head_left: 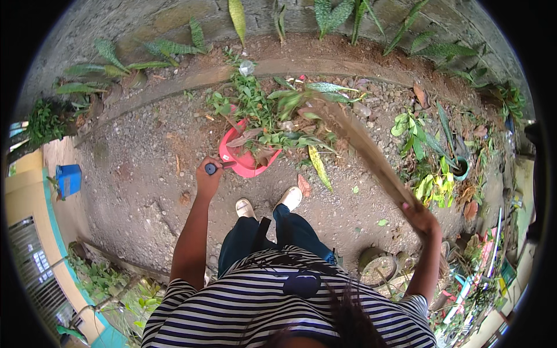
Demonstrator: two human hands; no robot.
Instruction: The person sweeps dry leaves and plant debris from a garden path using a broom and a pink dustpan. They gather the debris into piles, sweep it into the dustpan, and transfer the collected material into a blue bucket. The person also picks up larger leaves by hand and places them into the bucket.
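Observation:
My left hand [209, 177] is closed round the dark handle of a red dustpan [249, 167], which rests on the gravelly ground in front of my feet. Brown dry leaves lie inside it. Cut green weeds [252, 104] are heaped against its far side and spill over its right edge. In my right hand [422, 220] is a long brown stick broom [371, 153], slanting forward and left. Its far end is smeared by motion and reaches the right side of the weed heap.
Spiky plants [331, 17] line the bed along the grey wall beyond a low kerb [191, 81]. A potted plant [460, 168] stands to the right, a round pot [377, 267] near my right side. At the left is a blue container [68, 181]. A yellow-green leaf [319, 167] lies near my shoes.

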